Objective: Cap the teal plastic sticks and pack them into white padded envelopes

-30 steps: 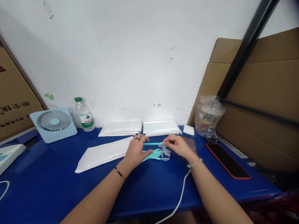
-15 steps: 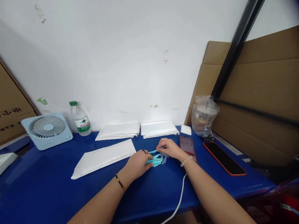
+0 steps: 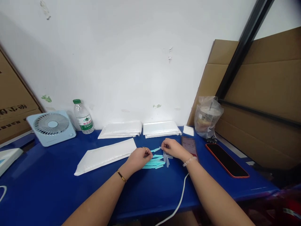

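Observation:
My left hand (image 3: 139, 157) is closed in a pinch around the near end of a slim turquoise stick (image 3: 155, 150). Thumb and forefinger of my right hand (image 3: 172, 148) are pinched at the stick's other end, on a small translucent cap (image 3: 161, 147). Below my left fingers lies a small pile of similar turquoise sticks (image 3: 154, 163) on the blue table (image 3: 141, 194). Beside the pile, under my right hand, are several loose translucent caps (image 3: 167, 160). The sticks' exact kind is too small to make out.
White padded envelopes (image 3: 105, 155) lie left and behind. A fan (image 3: 52, 127) and water bottle (image 3: 84, 117) stand at the left. To the right are a lit phone (image 3: 188, 143), an orange-edged phone (image 3: 227, 160), a bagged drink cup (image 3: 207, 117) and a white cable (image 3: 180, 202).
My left hand has lifted off the pile and now pinches one stick, so more of the pile shows. My right hand stays at the stick's far end. The view has shifted slightly.

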### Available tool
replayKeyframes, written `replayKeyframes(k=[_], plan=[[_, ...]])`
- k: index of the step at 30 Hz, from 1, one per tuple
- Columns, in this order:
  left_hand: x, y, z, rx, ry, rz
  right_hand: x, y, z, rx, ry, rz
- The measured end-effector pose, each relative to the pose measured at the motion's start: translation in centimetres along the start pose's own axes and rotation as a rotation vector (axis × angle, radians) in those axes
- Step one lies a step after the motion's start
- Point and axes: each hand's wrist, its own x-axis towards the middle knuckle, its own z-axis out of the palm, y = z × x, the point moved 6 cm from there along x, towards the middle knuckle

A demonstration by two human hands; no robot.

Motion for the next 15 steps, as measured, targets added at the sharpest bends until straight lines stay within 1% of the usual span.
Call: replayKeyframes(k=[3, 6, 9, 15], plan=[[0.4, -0.6, -0.7, 0.041, 0.068, -0.012, -0.3, 0.0, -0.7, 0.149, 0.013, 0.003], [0.8, -1.4, -0.9, 0.083, 0.088, -0.030, -0.5, -0.3, -0.8, 0.272, -0.038, -0.007], [1.0, -2.0, -0.8, 0.075, 0.089, -0.034, -0.6, -0.6, -0.4, 0.261, -0.080, -0.021], [1.2, -2.3, -0.7, 0.040, 0.101, -0.018, -0.4, -1.1, 0.3, 0.220, -0.062, -0.041]])
